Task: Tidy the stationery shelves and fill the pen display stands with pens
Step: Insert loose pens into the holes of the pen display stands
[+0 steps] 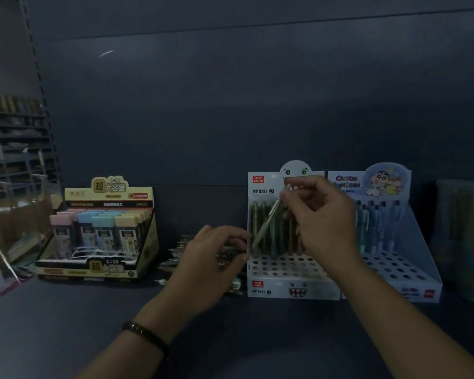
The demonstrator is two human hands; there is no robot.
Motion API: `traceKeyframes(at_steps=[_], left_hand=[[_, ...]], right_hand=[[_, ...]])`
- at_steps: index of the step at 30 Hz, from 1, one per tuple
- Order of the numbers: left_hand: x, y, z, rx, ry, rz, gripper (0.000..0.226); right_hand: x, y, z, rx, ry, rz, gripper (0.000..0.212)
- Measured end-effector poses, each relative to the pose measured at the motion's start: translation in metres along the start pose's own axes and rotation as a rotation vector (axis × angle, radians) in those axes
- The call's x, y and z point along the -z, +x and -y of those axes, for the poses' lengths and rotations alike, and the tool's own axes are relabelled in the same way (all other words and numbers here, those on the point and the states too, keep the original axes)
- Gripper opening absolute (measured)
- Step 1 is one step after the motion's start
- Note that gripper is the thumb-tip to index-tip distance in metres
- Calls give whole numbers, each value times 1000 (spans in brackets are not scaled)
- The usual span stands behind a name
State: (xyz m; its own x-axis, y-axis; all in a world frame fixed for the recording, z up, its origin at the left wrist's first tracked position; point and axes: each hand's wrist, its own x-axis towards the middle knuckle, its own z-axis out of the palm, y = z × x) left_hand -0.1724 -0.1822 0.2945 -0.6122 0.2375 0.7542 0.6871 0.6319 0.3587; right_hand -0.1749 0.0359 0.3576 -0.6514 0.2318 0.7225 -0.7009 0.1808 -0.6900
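Head view: right hand [320, 222] pinches one pen [270, 217], which is tilted with its tip low over the white display stand [274, 285] at 5 o'clock. Left hand [214, 258], at the stand's 9 o'clock, curls round spare pens [229, 254]. Risk: in this dim light the tilted pen may miss its hole and topple seated neighbours.

The right hand [320, 225] is reaching up at the middle right of the frame, its fingers pinching a thin pale pen [268, 218]. The left hand [211, 258] is curling round a bunch of dark pens [227, 259] in the middle, and its wrist is wearing a dark bead bracelet [145, 333].
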Motion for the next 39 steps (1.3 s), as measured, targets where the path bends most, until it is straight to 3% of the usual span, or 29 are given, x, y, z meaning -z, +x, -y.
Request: traceKeyframes(at_steps=[5, 12, 22, 27, 34, 39], left_hand=[[2, -1, -1, -187, 95, 142, 13], [-1, -2, -2, -241, 163, 249, 14], [-2, -3, -3, -208, 131, 253, 15], [-2, -2, -3, -225, 116, 248, 16], [-1, -3, -4, -273, 73, 237, 17], [6, 2, -1, -256, 17, 121, 35]], right_hand=[[6, 4, -6, 83, -134, -73, 15], [-1, -3, -19, 170, -321, 10, 16], [-6, -3, -30, 159, -444, 84, 15], [-5, -2, -25, 209, -605, 186, 25], [0, -3, -22, 47, -726, 389, 49], [0, -7, -21, 63, -723, 402, 53]])
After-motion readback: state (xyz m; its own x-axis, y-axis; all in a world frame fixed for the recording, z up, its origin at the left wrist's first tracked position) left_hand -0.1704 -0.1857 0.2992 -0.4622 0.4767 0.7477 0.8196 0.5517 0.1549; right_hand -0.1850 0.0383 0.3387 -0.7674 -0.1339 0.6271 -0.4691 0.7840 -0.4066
